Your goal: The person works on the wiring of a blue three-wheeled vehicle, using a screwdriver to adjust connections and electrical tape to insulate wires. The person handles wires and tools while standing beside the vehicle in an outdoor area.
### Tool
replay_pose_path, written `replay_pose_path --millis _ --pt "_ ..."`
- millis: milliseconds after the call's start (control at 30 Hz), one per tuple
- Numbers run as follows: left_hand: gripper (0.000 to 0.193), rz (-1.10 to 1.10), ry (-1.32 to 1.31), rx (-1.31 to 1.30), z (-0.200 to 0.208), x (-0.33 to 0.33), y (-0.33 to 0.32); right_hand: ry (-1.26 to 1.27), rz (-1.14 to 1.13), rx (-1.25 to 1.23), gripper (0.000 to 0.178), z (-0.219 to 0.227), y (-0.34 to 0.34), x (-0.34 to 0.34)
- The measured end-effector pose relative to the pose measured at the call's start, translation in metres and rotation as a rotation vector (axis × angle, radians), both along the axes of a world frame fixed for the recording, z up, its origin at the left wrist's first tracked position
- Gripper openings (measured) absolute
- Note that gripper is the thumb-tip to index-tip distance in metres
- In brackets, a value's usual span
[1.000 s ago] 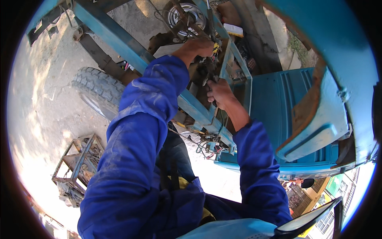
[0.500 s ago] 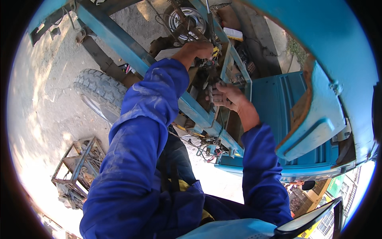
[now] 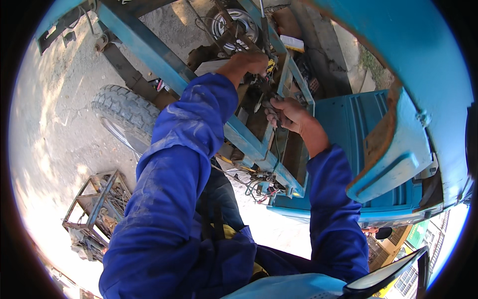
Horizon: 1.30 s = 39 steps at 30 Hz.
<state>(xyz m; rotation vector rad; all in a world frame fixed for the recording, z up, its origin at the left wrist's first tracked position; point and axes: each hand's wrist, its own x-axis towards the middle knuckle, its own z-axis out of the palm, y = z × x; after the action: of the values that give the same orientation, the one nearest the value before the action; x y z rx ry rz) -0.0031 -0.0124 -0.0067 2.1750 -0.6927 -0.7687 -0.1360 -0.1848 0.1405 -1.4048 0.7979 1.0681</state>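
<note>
My left hand is closed at the middle of the blue vehicle frame. Its fingertips are mostly hidden, beside a small yellow part, and I cannot make out what they grip. Just nearer and to the right, my right hand has its fingers curled round a dark, slender metal tool whose exact kind is unclear. The tool's far end reaches toward the left hand, among dark parts inside the frame. Below the right hand a thin dark cable runs down along the frame.
A tyre stands left of my left arm. Loose wires hang at the near end of the frame. A blue body panel curves over the right side. A metal-framed crate of scrap sits at lower left, and a wheel lies beyond.
My right hand has shifted slightly right and up, its fingers curling differently round the tool, whose near end shows less now. The left hand has hardly moved.
</note>
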Motion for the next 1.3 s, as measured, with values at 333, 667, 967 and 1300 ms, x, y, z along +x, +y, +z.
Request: replay_pose_path --millis 333,667,967,1300 --pt "0.032 -0.038 0.051 0.125 0.005 -0.001 -0.006 -0.083 0.556 -0.392 0.020 -0.002 0.000 0.016" --pt "0.015 0.083 0.081 0.037 0.013 -0.001 0.006 -0.068 0.779 -0.417 0.041 0.017 -0.025 0.020" --pt "0.020 0.055 -0.008 0.051 0.026 -0.002 0.012 -0.025 0.999 -0.535 0.047 0.025 0.000 0.051" --pt "0.026 0.107 -0.017 0.038 0.025 -0.007 0.012 0.083 1.155 -0.559 0.038 0.018 0.020 0.084"
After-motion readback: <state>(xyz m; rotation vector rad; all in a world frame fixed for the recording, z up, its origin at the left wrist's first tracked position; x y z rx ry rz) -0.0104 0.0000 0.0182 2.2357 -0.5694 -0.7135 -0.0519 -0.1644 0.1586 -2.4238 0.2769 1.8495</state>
